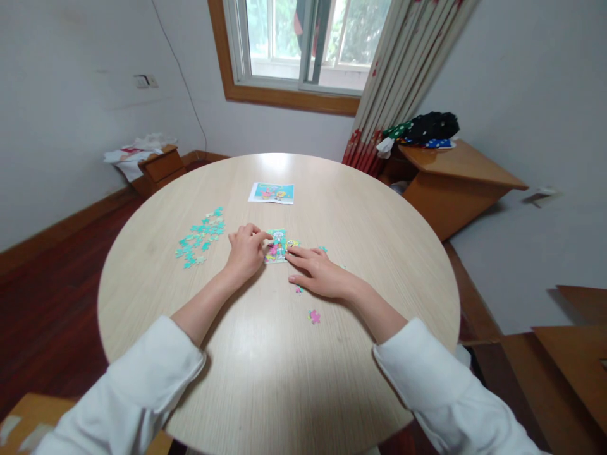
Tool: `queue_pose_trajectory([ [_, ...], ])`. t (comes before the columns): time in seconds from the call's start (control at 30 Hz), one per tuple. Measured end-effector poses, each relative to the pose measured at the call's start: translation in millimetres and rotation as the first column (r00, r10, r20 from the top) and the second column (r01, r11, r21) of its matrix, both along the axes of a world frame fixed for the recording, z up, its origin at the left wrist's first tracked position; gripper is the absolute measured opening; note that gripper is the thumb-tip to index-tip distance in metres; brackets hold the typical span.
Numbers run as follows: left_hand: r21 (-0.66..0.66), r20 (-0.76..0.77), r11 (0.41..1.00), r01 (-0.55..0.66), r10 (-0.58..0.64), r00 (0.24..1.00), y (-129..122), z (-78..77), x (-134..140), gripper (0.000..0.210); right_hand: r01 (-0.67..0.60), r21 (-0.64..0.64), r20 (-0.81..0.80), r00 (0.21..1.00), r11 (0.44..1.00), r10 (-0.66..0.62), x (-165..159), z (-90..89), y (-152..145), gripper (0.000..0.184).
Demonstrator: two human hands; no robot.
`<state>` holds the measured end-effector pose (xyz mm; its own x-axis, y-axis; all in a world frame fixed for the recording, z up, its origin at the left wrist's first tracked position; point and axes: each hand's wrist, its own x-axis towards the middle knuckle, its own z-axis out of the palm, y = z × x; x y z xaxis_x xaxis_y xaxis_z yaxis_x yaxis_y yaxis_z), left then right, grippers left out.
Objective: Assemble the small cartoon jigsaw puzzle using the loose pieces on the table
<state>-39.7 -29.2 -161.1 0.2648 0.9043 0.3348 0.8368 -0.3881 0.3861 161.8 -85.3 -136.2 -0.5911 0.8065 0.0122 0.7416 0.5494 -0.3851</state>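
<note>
A partly assembled jigsaw puzzle (278,238), with teal, pink and yellow in its picture, lies flat mid-table. At its left edge is my left hand (246,251), its fingers bent and its thumb and index finger closed on what looks like a small puzzle piece, mostly hidden. My right hand (318,272) rests flat on the right side, fingers stretched out and touching the puzzle's right edge, covering part of it. Below the right hand lie a small loose piece (298,290) and a pink puzzle piece (315,316). Another teal piece (323,249) peeks out beyond its fingers.
Many loose teal pieces (201,237) are spread on the left of the round table (265,379). A printed reference picture (271,193) lies toward the far side. Beyond the table stand a wooden cabinet (455,164) with cloths on top, a curtain (403,76) and a window.
</note>
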Motion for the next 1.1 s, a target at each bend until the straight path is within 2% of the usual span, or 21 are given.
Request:
queue_pose_trajectory([
  [0.13, -0.053, -0.036, 0.998, 0.015, -0.017, 0.999, -2.0, 0.4, 0.7, 0.032, 0.001, -0.006, -0.003, 1.0, 1.0, -0.001, -0.2, 0.3, 0.0, 0.046],
  [0.2, -0.035, -0.018, 0.999, -0.001, 0.0, 1.0, -2.8, 2.4, -0.4, 0.031, 0.0, -0.006, -0.009, 1.0, 1.0, 0.0, 0.0, 0.2, 0.2, 0.046],
  [0.3, 0.023, 0.043, 0.995, -0.098, 0.097, 0.994, -0.9, 7.6, -7.3, 0.036, 0.001, -0.01, -0.005, 1.0, 1.0, -0.001, 0.2, 0.1, 0.4, 0.046],
  [0.37, 0.018, 0.067, 0.983, -0.181, 0.179, 0.982, 3.6, 11.5, -15.6, 0.037, 0.004, -0.014, 0.0, 1.0, 1.0, -0.004, 0.1, 0.1, 0.5, 0.046],
  [0.6, -0.176, 0.006, 0.936, -0.304, 0.31, 0.951, 21.2, 24.9, -41.9, 0.027, -0.015, -0.004, 0.007, 1.0, 1.0, 0.015, 1.0, -0.7, 0.6, 0.045],
  [0.73, -0.239, 0.005, 0.936, -0.257, 0.266, 0.964, 20.3, 28.5, -41.4, 0.022, -0.012, -0.01, 0.006, 1.0, 1.0, 0.012, 1.0, 0.2, 0.6, 0.046],
  [0.9, -0.267, -0.028, 0.951, -0.156, 0.154, 0.988, 16.0, 23.9, -34.6, 0.029, 0.018, -0.004, -0.015, 1.0, 1.0, -0.018, 0.0, 0.2, 1.4, 0.043],
  [1.1, -0.256, -0.106, 0.956, -0.142, 0.118, 0.987, 14.4, 20.3, -30.0, 0.026, 0.02, -0.003, -0.042, 0.999, 1.0, -0.02, 0.7, -1.8, 3.3, 0.044],
])
